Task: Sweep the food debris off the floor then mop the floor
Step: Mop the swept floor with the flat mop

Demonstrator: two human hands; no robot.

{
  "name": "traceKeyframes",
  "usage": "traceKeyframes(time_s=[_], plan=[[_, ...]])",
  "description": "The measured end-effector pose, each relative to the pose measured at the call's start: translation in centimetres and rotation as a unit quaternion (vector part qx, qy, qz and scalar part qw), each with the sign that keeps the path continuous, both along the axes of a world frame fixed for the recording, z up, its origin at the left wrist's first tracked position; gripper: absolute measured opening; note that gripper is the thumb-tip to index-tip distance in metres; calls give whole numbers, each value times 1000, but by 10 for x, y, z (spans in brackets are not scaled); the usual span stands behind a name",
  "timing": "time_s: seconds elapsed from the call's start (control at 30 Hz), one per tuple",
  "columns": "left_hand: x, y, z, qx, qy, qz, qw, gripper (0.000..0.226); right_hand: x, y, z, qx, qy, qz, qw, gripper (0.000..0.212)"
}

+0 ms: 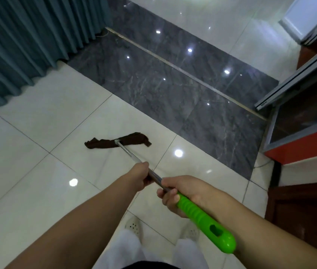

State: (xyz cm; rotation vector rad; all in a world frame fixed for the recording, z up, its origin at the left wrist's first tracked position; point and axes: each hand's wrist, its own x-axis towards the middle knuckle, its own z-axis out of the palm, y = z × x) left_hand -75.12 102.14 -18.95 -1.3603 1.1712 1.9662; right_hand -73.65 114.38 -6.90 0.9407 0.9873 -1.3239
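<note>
**Mop head lying on the white tiles, both hands on the pole**

The mop [134,158] is reaching forward and to the left from the person, its metal pole [128,152] slanting down to a dark brown cloth head [117,143]. That cloth is lying flat on the glossy white tiled floor [47,133], spread crosswise to the pole, one end crumpled at the left and the other end trailing toward the right, near the edge of a dark grey marble strip [173,90].

The left hand [141,176] is wrapping around the bare metal part of the pole, fingers curled under it and closed tight on it. The right hand [181,193] is gripping higher up, just where the metal is meeting the bright green ribbed handle [204,220]; its fingers are curling around from beneath. The green end is sticking out past the right forearm.

Below the arms, white trouser legs and pale perforated shoes [133,226] are standing on the tiles.

A thin metal rail [182,72] is running diagonally along the grey strip. Teal pleated curtains [27,45] are hanging at the upper left, their hem just above the floor. At the right, a sliding door frame [299,80] is meeting red and dark brown furniture [299,152].
</note>
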Motion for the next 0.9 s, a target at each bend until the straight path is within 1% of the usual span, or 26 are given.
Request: traceKeyframes(time_s=[0.07,0.2,0.3,0.4,0.63,0.8,0.9], plan=[[-12,-2,0,-11,10,32,999,15,-16,-6,-1,-4,14,6,1000,9],[-31,2,0,-26,16,82,996,15,-46,-7,-6,-4,23,65,998,17],[-44,21,5,-32,17,135,990,27,-67,9,-7,-9,21,104,994,19],[-55,49,9,-38,13,180,983,31,-88,36,-8,-16,12,150,988,22],[-60,102,5,-46,2,262,964,30,-116,89,-17,-36,-5,228,973,22],[-55,123,7,-49,-5,296,954,27,-136,110,-20,-60,-48,280,957,30],[-53,133,9,-63,-4,311,948,25,-147,118,-17,-65,-57,310,947,28]])
